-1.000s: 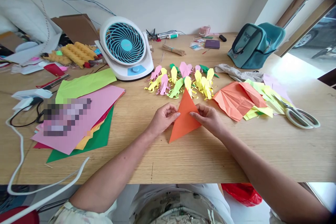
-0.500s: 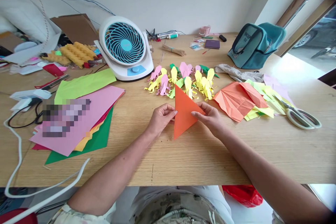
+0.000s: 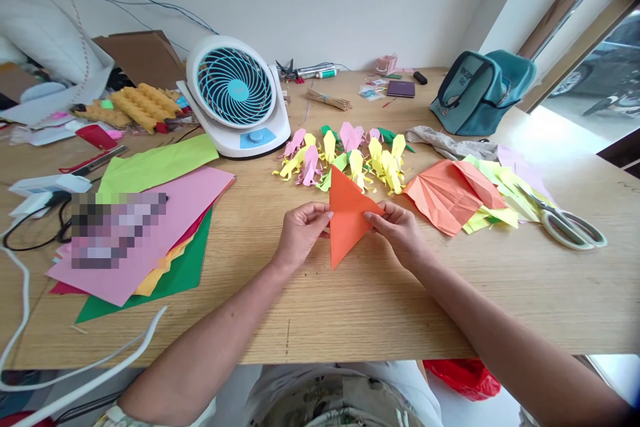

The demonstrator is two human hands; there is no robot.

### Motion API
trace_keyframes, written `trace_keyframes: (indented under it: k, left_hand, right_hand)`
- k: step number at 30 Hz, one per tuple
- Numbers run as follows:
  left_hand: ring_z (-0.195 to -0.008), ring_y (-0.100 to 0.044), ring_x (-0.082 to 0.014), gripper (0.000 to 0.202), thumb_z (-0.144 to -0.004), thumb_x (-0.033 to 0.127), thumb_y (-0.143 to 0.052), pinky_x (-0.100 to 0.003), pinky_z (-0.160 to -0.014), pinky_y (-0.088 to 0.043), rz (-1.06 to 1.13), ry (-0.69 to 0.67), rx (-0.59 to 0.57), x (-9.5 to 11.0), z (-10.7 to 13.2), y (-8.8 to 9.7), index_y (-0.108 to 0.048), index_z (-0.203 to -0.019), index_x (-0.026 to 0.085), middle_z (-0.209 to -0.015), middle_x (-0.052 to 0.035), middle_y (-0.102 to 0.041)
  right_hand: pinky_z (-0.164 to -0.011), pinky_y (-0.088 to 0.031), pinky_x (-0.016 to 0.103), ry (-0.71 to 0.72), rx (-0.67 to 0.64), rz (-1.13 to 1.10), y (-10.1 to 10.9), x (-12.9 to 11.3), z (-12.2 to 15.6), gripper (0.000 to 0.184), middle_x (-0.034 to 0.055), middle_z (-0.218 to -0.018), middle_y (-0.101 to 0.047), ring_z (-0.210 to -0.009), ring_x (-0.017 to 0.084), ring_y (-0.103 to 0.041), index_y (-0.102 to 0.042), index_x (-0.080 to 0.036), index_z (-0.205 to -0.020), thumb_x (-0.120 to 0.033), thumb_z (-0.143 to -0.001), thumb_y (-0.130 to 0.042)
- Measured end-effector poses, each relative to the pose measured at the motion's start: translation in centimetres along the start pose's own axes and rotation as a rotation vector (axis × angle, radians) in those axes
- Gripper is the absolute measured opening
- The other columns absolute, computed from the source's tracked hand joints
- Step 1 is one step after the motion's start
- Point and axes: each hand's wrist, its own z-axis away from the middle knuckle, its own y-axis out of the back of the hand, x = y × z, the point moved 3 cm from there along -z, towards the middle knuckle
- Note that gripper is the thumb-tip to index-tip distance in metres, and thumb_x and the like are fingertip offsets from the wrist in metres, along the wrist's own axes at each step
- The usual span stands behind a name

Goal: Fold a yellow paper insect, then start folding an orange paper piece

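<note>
An orange paper triangle [image 3: 347, 217] is held just above the wooden table [image 3: 380, 300], its long point aimed down toward me. My left hand [image 3: 300, 233] pinches its left edge and my right hand [image 3: 397, 230] pinches its right corner. Just beyond them lies a cluster of small folded paper figures [image 3: 345, 157] in yellow, pink and green.
A stack of coloured paper sheets [image 3: 150, 220] lies at the left. A white and blue fan [image 3: 235, 97] stands behind it. Folded orange and yellow papers [image 3: 460, 193] and scissors [image 3: 570, 227] sit at the right, a teal bag [image 3: 480, 90] at the back right, white cables [image 3: 75, 360] at the front left.
The orange triangle has turned in my hands, its upper tip swinging left and its lower point moving right. Both hands kept their pinch on it.
</note>
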Motion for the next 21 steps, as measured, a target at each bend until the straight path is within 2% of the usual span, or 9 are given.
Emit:
trace_keyframes:
  k: [5, 9, 13, 16, 21]
  left_hand:
    - [-0.073, -0.069, -0.0159, 0.029, -0.071, 0.039, -0.077, -0.022, -0.055, -0.056, 0.013, 0.028, 0.011, 0.01, 0.04, -0.06, -0.072, -0.09, 0.018, -0.087, -0.0025, -0.075]
    - [-0.073, -0.067, -0.0153, 0.025, -0.07, 0.035, -0.074, -0.02, -0.053, -0.053, 0.017, 0.044, 0.043, 0.26, 0.12, -0.07, -0.072, -0.088, 0.017, -0.084, -0.0028, -0.074]
    - [-0.065, -0.063, -0.0128, 0.021, -0.069, 0.033, -0.072, -0.019, -0.05, -0.049, 0.019, 0.058, 0.104, 0.42, 0.21, 0.07, -0.071, -0.081, 0.017, -0.075, -0.0008, -0.071]
    - [-0.063, -0.062, -0.0121, 0.022, -0.068, 0.034, -0.072, -0.018, -0.049, -0.047, 0.032, 0.068, 0.125, 0.46, 0.29, 0.11, -0.071, -0.082, 0.016, -0.075, -0.0009, -0.071]
    - [-0.065, -0.061, -0.0122, 0.023, -0.07, 0.034, -0.071, -0.019, -0.051, -0.049, 0.045, 0.053, 0.12, 0.62, 0.29, 0.1, -0.07, -0.085, 0.017, -0.077, -0.0006, -0.07]
  right_hand:
    - [-0.062, -0.048, 0.027, -0.013, 0.009, -0.067, -0.18, 0.05, 0.01, 0.036, -0.0014, -0.073, -0.062, -0.064, 0.012, -0.054, -0.058, -0.023, -0.076, -0.049, -0.066, -0.08]
    - [-0.061, -0.045, 0.025, -0.042, 0.025, -0.083, -0.09, 0.24, -0.02, 0.035, -0.0031, -0.071, -0.058, -0.062, 0.01, -0.05, -0.056, -0.022, -0.073, -0.046, -0.064, -0.08]
    - [-0.054, -0.038, 0.025, -0.072, 0.012, -0.061, -0.18, 0.65, 0.02, 0.034, -0.0039, -0.064, -0.054, -0.057, 0.01, -0.046, -0.056, -0.022, -0.072, -0.046, -0.065, -0.079]
    - [-0.05, -0.033, 0.025, -0.09, 0.006, -0.074, -0.39, 0.82, 0.03, 0.035, -0.0043, -0.061, -0.053, -0.054, 0.011, -0.044, -0.056, -0.022, -0.073, -0.047, -0.064, -0.079]
    - [-0.052, -0.036, 0.024, -0.086, 0.046, -0.151, -0.59, 0.68, -0.01, 0.038, -0.0049, -0.063, -0.054, -0.055, 0.01, -0.047, -0.054, -0.023, -0.075, -0.044, -0.061, -0.082]
